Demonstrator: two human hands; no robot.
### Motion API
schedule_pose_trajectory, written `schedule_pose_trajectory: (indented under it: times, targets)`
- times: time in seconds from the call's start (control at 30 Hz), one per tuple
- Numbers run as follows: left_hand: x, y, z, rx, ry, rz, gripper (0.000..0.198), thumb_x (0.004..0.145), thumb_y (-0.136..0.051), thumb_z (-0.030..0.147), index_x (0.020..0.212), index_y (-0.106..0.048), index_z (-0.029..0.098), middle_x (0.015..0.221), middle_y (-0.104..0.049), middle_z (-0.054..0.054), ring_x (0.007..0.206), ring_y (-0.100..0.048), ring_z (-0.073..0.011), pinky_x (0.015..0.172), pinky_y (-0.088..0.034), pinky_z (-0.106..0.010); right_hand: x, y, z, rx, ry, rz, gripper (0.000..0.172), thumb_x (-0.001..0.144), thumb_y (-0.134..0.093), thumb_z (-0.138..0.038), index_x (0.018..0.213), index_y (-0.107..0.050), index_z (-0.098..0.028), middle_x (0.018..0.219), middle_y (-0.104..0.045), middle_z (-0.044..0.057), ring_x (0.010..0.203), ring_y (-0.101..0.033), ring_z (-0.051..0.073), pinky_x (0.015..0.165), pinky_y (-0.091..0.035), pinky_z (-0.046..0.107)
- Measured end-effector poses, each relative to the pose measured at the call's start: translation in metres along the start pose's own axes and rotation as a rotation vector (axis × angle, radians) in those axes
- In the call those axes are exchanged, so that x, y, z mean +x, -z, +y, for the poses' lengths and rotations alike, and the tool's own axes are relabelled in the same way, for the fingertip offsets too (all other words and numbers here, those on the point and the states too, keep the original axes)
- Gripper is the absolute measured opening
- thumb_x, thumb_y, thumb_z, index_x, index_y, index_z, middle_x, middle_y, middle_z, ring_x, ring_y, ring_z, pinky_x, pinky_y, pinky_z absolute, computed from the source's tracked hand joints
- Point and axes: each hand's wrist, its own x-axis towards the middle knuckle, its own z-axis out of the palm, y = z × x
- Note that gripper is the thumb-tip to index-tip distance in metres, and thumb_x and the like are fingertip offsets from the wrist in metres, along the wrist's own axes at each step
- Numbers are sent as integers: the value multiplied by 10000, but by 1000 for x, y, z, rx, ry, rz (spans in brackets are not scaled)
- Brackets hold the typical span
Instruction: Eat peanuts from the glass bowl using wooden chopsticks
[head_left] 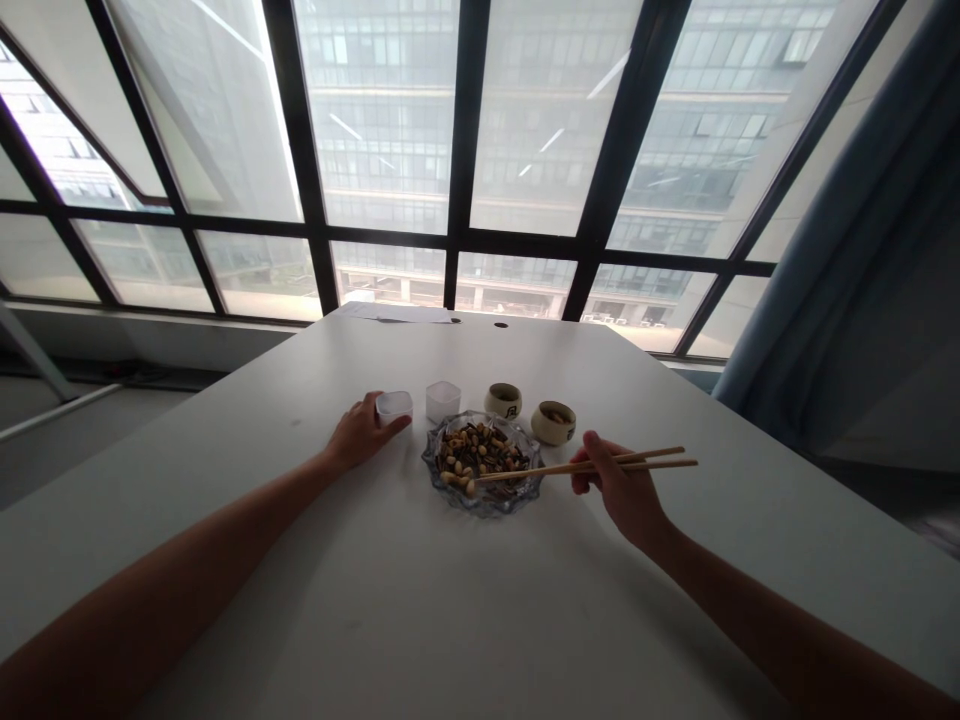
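Note:
My right hand (613, 484) is closed around a pair of wooden chopsticks (559, 468). Their tips reach over the near part of a clear glass dish (487, 506) with a scalloped rim, close to a pale nut (471, 488). Mixed nuts and dark seeds (484, 448) fill the dish; whether the tips grip a piece is too small to tell. At the dish's left, my left hand (364, 432) wraps round a small translucent plastic cup (394, 405), which stands upright on the table.
A second translucent cup (442, 400) stands behind the dish. Two small cream cups with dark markings, one (502, 400) behind and one (553, 422) to the right, hold some contents in the right one. Paper (397, 313) lies at the white table's (420, 620) far edge, before windows.

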Motion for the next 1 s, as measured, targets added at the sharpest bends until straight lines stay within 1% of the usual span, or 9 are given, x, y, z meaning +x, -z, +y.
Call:
schedule_pose_trajectory:
  times: [0.1,0.17,0.37,0.57,0.63,0.7,0.83,0.93,1.0]
  targets:
    - [0,0,1,0,-5,1,768,797,-570,695,1318,-495,135,1053,-674,-148,974,-649,-304,849,-503,-396,-7,-2,-9,-122,43,-45,581,713,-693,-746,571,-676,-182,425,-600,42,406,-539,137,419,-430,252]
    - [-1,1,1,2,-4,1,765,797,-573,696,1318,-496,140,1050,-676,-146,972,-651,-304,845,-506,-397,-13,-5,-12,-163,50,-76,583,735,-667,-751,589,-680,-187,440,-609,43,415,-545,139,420,-434,252]
    - [-1,2,3,16,-1,2,758,804,-572,684,1321,-497,136,1072,-671,-155,990,-649,-307,851,-504,-396,-24,-12,-11,-216,67,-177,562,766,-660,-725,617,-663,-183,512,-648,53,468,-584,147,458,-476,253]
    - [0,1,2,8,-10,1,740,810,-564,671,1312,-504,130,1061,-670,-151,980,-649,-300,844,-503,-387,-27,-11,-11,-268,154,-202,547,844,-614,-673,595,-632,-186,502,-637,44,459,-577,137,453,-468,243]
    - [1,1,2,6,-12,0,742,810,-564,671,1312,-503,129,1059,-671,-151,980,-649,-302,846,-501,-389,-27,-12,-10,-248,158,-188,545,839,-619,-675,600,-637,-185,499,-635,43,454,-577,136,447,-466,243]
    - [1,1,1,7,-13,1,742,810,-566,671,1313,-502,130,1063,-674,-153,985,-652,-304,848,-501,-391,-24,-11,-7,-192,120,-153,542,812,-643,-688,620,-651,-182,493,-628,39,438,-568,135,426,-458,243]
    - [-1,3,4,41,5,-2,718,818,-567,664,1306,-500,141,1072,-685,-155,1003,-660,-315,853,-499,-396,-8,-7,10,48,-37,-23,551,705,-729,-714,627,-641,-175,464,-587,17,395,-521,121,373,-428,239]
    - [-3,5,7,89,69,13,701,820,-575,653,1291,-502,140,1099,-685,-176,1047,-658,-341,868,-491,-413,6,1,25,218,-179,96,556,607,-805,-702,627,-619,-178,450,-554,-5,394,-509,114,352,-424,228]
    - [-4,6,9,108,105,29,697,814,-585,649,1283,-501,140,1134,-681,-192,1089,-648,-357,886,-484,-426,13,6,32,257,-217,120,539,590,-833,-672,638,-620,-180,461,-559,-5,402,-518,119,355,-442,236]
